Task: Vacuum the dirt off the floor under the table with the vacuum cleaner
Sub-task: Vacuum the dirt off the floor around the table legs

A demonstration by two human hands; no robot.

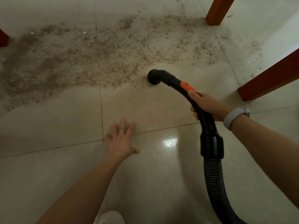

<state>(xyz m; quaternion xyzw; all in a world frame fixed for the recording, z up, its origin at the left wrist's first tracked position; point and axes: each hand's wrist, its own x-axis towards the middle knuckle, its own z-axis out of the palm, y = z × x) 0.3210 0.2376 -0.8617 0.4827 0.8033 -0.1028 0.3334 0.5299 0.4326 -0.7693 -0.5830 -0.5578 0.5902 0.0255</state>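
A wide patch of brown gritty dirt (84, 62) covers the pale floor tiles (48, 126) from the far left to the far right. The black vacuum nozzle (154, 77) touches the floor at the near edge of the dirt. My right hand (205, 105) grips the black curved handle pipe just below its orange slider (187, 87). A ribbed black hose (213, 178) runs back from the handle toward the lower right. My left hand (119, 139) lies flat on the tiles with fingers spread, to the left of the hose.
Wooden table legs stand at the upper right (218, 10), at the right (268, 76) and at the left edge (3, 38). A white shoe tip (110, 217) shows at the bottom. The near tiles are glossy with a light reflection.
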